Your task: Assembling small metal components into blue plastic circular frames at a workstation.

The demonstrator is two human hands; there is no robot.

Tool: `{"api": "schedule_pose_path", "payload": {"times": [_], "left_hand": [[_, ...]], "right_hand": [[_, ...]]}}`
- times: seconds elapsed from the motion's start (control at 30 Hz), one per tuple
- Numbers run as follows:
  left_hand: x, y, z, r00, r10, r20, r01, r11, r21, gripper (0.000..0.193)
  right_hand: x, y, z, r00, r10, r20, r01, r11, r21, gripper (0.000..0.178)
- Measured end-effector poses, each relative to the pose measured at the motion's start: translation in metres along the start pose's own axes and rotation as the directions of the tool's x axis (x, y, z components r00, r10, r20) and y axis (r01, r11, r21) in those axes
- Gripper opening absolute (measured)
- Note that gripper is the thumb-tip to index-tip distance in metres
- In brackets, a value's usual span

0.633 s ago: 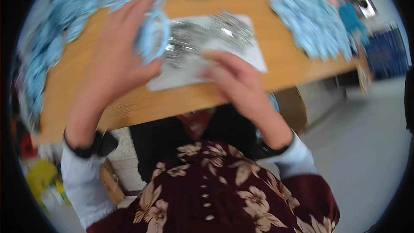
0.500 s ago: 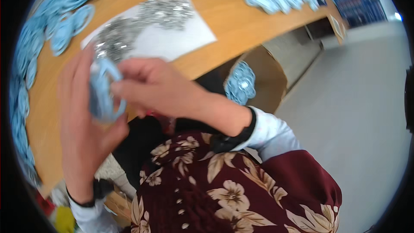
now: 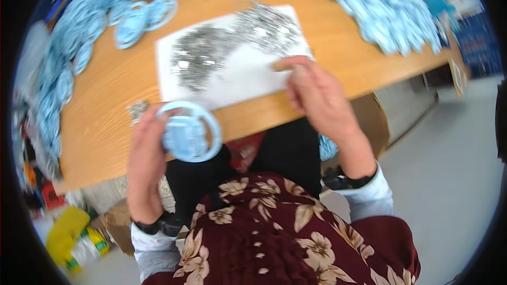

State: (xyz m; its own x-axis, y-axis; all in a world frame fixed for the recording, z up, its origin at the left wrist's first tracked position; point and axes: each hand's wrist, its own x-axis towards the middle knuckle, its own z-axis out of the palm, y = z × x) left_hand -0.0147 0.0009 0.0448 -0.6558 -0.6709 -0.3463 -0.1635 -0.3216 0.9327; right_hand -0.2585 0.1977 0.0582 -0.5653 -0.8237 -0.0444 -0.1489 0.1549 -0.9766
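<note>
My left hand (image 3: 148, 145) is closed on the edge of a light blue plastic ring piece (image 3: 189, 132), a round rim with a ribbed block inside it. The piece is held above my lap at the table's front edge. My right hand (image 3: 319, 95), slightly blurred, hovers over the right part of a white sheet (image 3: 243, 76). Its fingers look apart, one of them stretched to the left, and I see nothing in them. Just beyond that hand, loose thin silver metal pieces (image 3: 266, 29) are heaped on the sheet; a second silver heap (image 3: 195, 60) lies to their left.
Light blue ring pieces (image 3: 100, 10) pile along the table's (image 3: 105, 84) far left, and another blue pile (image 3: 380, 13) lies far right. A small silver cluster (image 3: 138, 111) rests near my left hand. Under the table at right stands a cardboard box (image 3: 372, 121) with blue pieces.
My right hand has left the blue ring piece and moved right, over the sheet. My left hand has turned the piece face up. The view has shifted left.
</note>
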Motion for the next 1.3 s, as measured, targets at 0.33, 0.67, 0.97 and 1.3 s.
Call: {"api": "schedule_pose_path", "payload": {"times": [0.33, 0.67, 0.97, 1.3], "left_hand": [[0.012, -0.010, 0.017, 0.997, 0.058, 0.052, -0.060, 0.998, 0.034, 0.030], [0.015, -0.025, 0.012, 0.986, 0.083, 0.143, -0.085, 0.996, 0.005, 0.024], [0.011, -0.028, 0.010, 0.978, 0.134, 0.158, -0.138, 0.990, 0.016, 0.022], [0.009, -0.039, 0.024, 0.941, 0.317, 0.116, -0.333, 0.926, 0.175, 0.022]], "right_hand": [[0.063, 0.006, 0.032, 0.954, -0.249, 0.169, 0.301, 0.798, -0.522, 0.020], [0.067, 0.015, 0.071, 0.960, -0.205, 0.188, 0.278, 0.727, -0.628, 0.013], [0.061, 0.014, 0.059, 0.978, -0.161, 0.129, 0.203, 0.864, -0.460, 0.017], [0.038, -0.053, 0.114, 0.960, -0.080, 0.268, 0.035, 0.985, 0.170, 0.018]]}}
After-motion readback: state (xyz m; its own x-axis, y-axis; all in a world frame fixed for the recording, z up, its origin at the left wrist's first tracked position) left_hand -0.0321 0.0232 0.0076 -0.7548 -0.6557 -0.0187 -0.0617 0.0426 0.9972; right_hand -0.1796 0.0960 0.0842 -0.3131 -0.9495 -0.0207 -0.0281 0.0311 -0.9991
